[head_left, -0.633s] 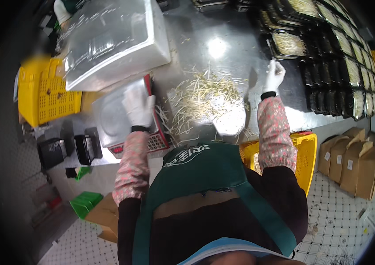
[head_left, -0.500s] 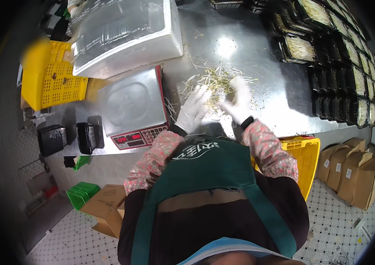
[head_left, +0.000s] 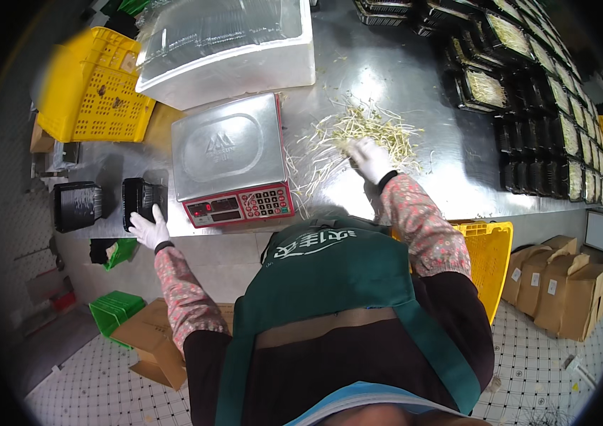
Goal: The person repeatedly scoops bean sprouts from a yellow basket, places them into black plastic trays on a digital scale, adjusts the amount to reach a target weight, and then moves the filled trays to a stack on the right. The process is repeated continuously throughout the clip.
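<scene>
A steel worktable stands on a white tiled floor.

Left hand and right hand both in white gloves with dark cuff bands. Sleeves – pink floral print, long. Dark green apron with white lettering across chest – straps over dark top, brown band at waist.

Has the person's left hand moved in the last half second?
Yes. The left hand has left the sprout pile and swung left past the scale, now at a stack of black trays by the table edge.
</scene>
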Tool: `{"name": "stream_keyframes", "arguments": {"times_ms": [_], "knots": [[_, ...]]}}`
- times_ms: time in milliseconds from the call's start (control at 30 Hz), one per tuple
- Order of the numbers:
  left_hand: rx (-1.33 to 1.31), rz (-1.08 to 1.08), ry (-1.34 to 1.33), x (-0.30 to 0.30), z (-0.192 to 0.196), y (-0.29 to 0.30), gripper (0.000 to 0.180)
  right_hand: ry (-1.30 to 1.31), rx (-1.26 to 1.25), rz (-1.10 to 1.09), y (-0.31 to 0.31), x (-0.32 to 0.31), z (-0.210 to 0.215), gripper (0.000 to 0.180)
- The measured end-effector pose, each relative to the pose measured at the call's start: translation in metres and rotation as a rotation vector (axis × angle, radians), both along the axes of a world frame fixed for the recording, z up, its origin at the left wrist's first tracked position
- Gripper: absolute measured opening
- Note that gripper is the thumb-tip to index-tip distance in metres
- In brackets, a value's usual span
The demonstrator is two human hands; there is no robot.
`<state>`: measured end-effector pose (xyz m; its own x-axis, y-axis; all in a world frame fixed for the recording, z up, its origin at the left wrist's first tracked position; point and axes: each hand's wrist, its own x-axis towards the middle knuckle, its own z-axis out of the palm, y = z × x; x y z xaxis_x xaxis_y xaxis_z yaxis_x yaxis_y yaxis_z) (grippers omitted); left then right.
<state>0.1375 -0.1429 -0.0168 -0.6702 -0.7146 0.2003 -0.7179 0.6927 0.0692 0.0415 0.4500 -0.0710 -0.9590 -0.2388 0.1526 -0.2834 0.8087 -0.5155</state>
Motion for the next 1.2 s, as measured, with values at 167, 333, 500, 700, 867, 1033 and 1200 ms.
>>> {"name": "stream_keyframes", "arguments": {"times_ms": [167,333,500,700,867,1033,1200], "knots": [[0.265,-0.161,-0.12,0.029,-0.05,-0.064,0.041,-0.268,-0.943,-0.353,0.053,0.0,0.042,0.025],[0.225,-0.195,0.149,0.035,-0.059,-0.06,0.032,-0.233,-1.146,-0.409,0.079,-0.008,0.065,0.03],[-0.224,-0.426,0.441,0.014,0.022,-0.019,0.058,-0.193,-1.025,-0.398,0.035,-0.019,0.138,0.034],[0.117,-0.173,-0.078,0.011,-0.035,-0.086,0.036,-0.328,-1.266,0.072,-0.084,-0.059,0.173,0.028],[0.07,-0.224,-0.084,0.024,-0.027,-0.076,0.03,-0.392,-1.185,0.152,-0.168,-0.059,0.189,0.031],[0.177,-0.209,0.061,0.04,-0.034,-0.089,0.026,-0.488,-1.196,0.234,-0.22,-0.048,0.205,0.019],[0.271,-0.24,0.28,0.051,-0.034,-0.094,0.021,-0.471,-1.25,0.236,-0.247,-0.05,0.202,0.024]]}}
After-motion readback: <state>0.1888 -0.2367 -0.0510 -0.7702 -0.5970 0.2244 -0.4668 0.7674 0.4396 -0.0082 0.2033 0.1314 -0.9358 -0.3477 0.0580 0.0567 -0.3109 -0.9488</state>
